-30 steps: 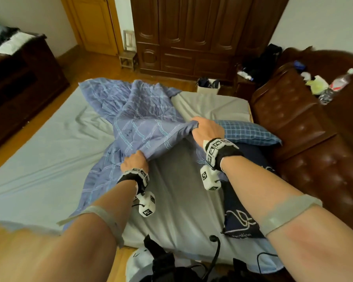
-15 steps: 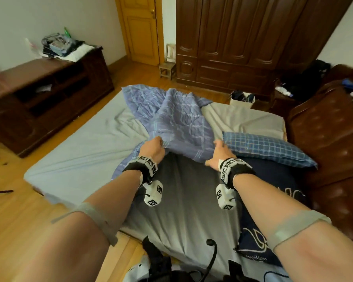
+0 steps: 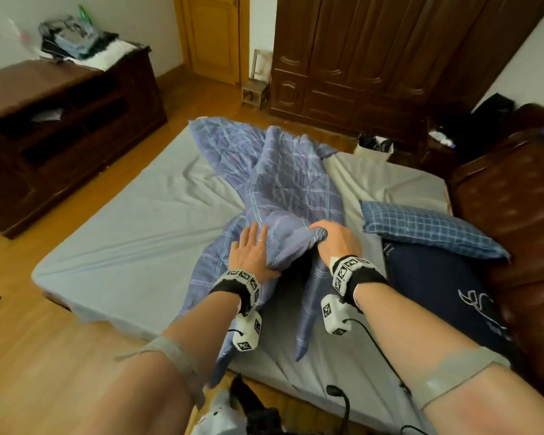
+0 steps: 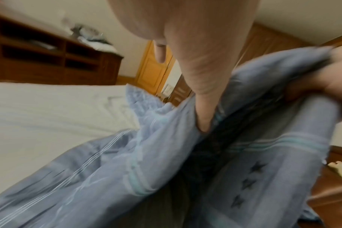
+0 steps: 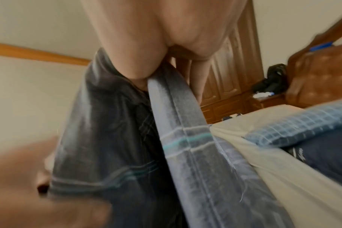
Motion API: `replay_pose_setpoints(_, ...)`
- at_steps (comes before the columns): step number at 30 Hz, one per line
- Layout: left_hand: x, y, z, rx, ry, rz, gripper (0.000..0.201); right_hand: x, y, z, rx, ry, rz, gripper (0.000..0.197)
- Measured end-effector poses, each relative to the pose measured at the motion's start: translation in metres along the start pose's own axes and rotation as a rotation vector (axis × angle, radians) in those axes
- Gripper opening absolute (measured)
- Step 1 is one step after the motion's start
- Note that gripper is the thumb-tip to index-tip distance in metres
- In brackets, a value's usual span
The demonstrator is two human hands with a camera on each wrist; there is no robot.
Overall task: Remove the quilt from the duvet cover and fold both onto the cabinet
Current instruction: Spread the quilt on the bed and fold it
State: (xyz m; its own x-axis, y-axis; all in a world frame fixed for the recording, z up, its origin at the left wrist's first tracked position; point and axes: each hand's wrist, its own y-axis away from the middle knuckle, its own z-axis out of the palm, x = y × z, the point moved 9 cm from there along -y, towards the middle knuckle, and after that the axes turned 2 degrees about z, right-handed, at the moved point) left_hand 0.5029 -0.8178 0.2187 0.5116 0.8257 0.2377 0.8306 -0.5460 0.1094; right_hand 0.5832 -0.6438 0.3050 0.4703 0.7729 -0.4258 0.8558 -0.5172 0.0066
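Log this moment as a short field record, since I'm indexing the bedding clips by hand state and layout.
left hand: fingers straight, resting on the duvet cover, thumb tucked into the opening
right hand: grips a bunched edge of the duvet cover, lifted
duvet cover: blue plaid, strewn along the mattress, opening held apart near the hands
quilt: not clearly visible; inside looks dark
cabinet: left of the mattress, clothes piled on its far end
pillows: plaid pillow lies on a navy pillow, right side

A dark wooden wardrobe [image 3: 390, 58] stands beyond the bed [image 3: 132, 233]; left of it a yellow door [image 3: 212, 36], wooden floor [image 3: 29, 356] below.
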Motion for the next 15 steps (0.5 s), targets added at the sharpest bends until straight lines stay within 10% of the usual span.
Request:
replay_pose_setpoints(7, -0.073, 0.019, 0.087, -0.286, 0.140, -0.125, 0.032, -0.003, 0.029, -0.005, 0.143, 0.050, 0.234, 0.038)
replay_pose_setpoints(15, -0.074, 0.004, -0.041, 0.043, 0.149, 0.088, 0.025, 0.044, 0.093, 0.037, -0.081, 0.285, 0.456, 0.024)
